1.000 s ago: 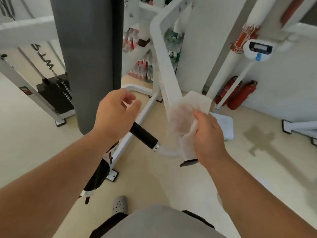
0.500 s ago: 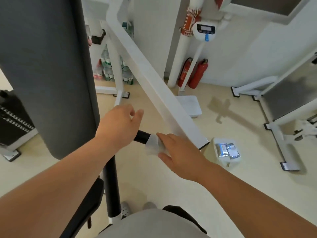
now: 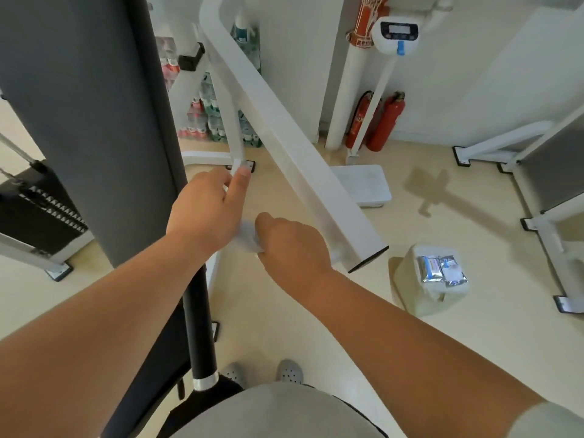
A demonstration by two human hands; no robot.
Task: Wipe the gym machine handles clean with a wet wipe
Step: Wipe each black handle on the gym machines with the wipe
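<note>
From the head camera, the right hand (image 3: 290,245) was closed around a bunched wet wipe (image 3: 248,239), fingers curled into it, with only a small white fold showing at the knuckles. The left hand (image 3: 208,213) lay just beside it and touched the wipe, its back to the camera, thumb stretched forward and fingers folded down out of sight. Whether they gripped anything could not be told. The handle itself was hidden beneath the two hands, just left of the capped end of the slanting white machine arm (image 3: 300,159) and right of the tall grey pad (image 3: 85,121). On the floor to the right, well apart from the hands, a white container (image 3: 420,298) carried two foil packets (image 3: 441,270), probably spare wipes. The step in hand looked like the wiping stroke itself, the wipe wrapped on the handle and worked toward the left hand. The next move probably called for the left hand to lift clear or shift along, so the covered stretch could be reached, while the right hand kept the wipe squeezed round the grip and slid or twisted it.
</note>
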